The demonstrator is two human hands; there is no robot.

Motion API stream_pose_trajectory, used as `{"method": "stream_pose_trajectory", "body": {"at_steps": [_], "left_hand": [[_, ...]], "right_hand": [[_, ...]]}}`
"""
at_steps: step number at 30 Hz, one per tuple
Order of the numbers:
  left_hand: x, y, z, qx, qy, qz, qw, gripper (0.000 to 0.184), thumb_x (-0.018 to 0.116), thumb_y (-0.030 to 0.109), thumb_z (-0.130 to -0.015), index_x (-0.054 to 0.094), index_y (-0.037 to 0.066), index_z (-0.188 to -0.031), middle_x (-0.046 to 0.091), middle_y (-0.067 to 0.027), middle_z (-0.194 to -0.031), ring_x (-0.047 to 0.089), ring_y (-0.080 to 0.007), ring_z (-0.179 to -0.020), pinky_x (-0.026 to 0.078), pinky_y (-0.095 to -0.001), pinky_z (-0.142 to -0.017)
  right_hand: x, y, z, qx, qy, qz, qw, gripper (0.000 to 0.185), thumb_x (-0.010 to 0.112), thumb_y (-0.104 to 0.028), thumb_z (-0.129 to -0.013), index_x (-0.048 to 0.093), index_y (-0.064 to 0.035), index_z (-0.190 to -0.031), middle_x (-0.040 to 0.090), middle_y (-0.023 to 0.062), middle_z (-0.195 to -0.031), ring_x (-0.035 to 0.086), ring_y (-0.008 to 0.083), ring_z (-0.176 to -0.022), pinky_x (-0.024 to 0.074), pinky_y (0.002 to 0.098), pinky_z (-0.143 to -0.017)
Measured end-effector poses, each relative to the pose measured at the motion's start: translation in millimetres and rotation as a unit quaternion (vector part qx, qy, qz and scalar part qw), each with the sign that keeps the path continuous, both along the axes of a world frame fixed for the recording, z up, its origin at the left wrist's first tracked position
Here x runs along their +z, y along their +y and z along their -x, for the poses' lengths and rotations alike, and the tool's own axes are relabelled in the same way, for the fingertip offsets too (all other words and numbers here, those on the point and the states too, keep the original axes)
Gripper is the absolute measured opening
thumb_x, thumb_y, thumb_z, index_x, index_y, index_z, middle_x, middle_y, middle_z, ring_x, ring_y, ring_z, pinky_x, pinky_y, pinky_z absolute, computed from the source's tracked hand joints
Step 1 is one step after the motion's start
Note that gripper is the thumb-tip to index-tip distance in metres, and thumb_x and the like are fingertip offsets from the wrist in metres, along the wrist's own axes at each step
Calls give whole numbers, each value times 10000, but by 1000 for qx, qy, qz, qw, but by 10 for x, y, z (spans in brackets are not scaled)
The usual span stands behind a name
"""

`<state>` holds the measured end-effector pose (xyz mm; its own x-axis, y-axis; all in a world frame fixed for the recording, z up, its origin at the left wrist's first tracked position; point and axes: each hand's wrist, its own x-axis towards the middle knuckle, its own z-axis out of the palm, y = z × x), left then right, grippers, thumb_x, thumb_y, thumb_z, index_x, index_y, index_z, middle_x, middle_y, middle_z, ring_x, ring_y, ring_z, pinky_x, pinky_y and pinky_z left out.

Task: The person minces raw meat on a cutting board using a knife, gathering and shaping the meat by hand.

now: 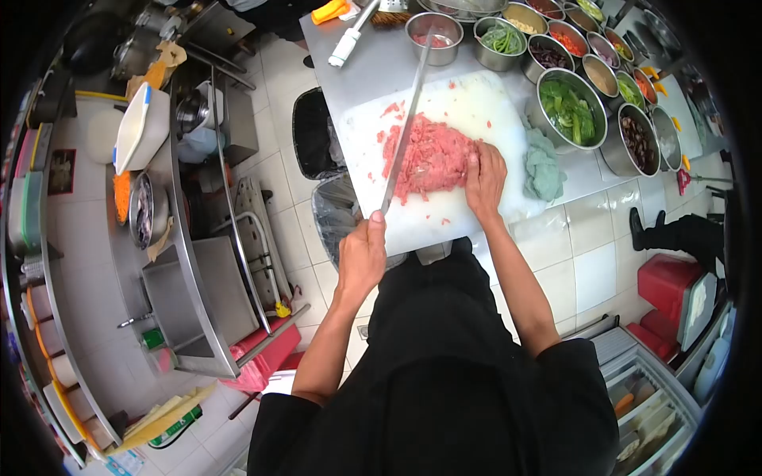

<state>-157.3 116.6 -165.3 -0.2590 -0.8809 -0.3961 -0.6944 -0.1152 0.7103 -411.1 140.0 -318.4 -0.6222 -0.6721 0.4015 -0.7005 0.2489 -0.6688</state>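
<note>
My left hand (362,255) is closed round the handle of a long knife (407,131), whose blade points away from me over the left part of the meat. A pile of chopped pink meat (435,159) lies on a white cutting board (468,103), with small scraps around it. At the pile's right edge rests my right hand (485,181), its fingers bent and close together against the meat. A crumpled green cloth (543,168) lies at the board's right side. Whether the right fingers grip any meat is hidden.
Metal bowls of vegetables (566,109) crowd the table's back right. A small metal bowl (434,38) with some meat stands behind the board. A black bin (311,135) is left of the table. A metal sink (202,289) stands farther left. Another person's legs (675,234) show at right.
</note>
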Motion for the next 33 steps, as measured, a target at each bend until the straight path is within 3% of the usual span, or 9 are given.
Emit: {"method": "stream_pose_trajectory", "body": {"at_steps": [4,11,15,18,21,23,28,31,33], "left_hand": [[-779,-113,-81,-82,-138,49,986,709,357,532,-1041,665,-87,-886,631,-384,-868,636,-543,-895,474,-576,-812],[-316,-24,-58,0,18,35,999,645,377,489,-1048,662,-70,-902,636,-372,-865,628,-547,-902,478,-569,-813],[-596,-169,-92,-88,-149,26,985,600,385,473,-1049,643,-44,-886,644,-314,-792,646,-514,-831,478,-550,-745],[-70,-112,-46,-57,-61,2,997,622,384,489,-1045,646,-49,-876,655,-316,-809,642,-521,-847,474,-561,-755],[-514,-37,-148,8,31,52,998,648,369,506,-1044,652,-47,-859,662,-314,-821,638,-525,-857,470,-568,-761],[-723,-164,-143,-88,-169,52,980,623,399,477,-1044,653,-50,-828,660,-312,-806,652,-507,-833,471,-567,-747],[50,-99,-48,-49,-65,10,997,621,401,464,-1045,678,-60,-863,643,-355,-853,649,-525,-878,472,-569,-779],[-401,-57,-95,0,-10,85,996,635,403,478,-1041,678,-64,-858,639,-366,-869,646,-534,-893,471,-571,-791],[-648,-207,-119,-77,-172,21,982,647,394,491,-1044,692,-69,-917,665,-343,-880,641,-533,-924,471,-563,-815]], "right_hand": [[23,-33,-11,8,-8,-4,1000,401,455,-290,-1027,576,7,-1268,594,196,-1286,495,379,-1260,325,484,-1107],[23,30,-41,-5,-1,-1,1000,381,452,-266,-1024,580,-2,-1267,594,198,-1271,497,376,-1252,324,488,-1110],[11,-22,-32,3,11,4,1000,377,456,-265,-1023,582,-3,-1263,593,194,-1272,494,374,-1255,323,487,-1113],[69,87,-85,-3,8,-12,1000,389,441,-274,-1031,583,5,-1262,590,200,-1283,503,379,-1241,335,477,-1099],[66,13,-50,-9,15,-12,1000,399,431,-282,-1036,581,8,-1264,589,204,-1286,507,382,-1234,343,473,-1090],[41,-45,-31,-3,19,-7,1000,401,428,-284,-1036,579,8,-1266,588,205,-1285,506,382,-1235,343,474,-1090],[39,-11,-18,-1,15,-1,1000,406,420,-287,-1039,571,7,-1276,588,208,-1284,502,383,-1241,337,482,-1096],[55,-21,-37,-10,21,-3,1000,404,418,-285,-1040,572,6,-1274,590,209,-1279,503,386,-1239,336,484,-1098],[15,-44,-52,-8,21,-2,1000,407,418,-286,-1040,573,7,-1275,589,211,-1282,502,387,-1242,337,483,-1097]]}}
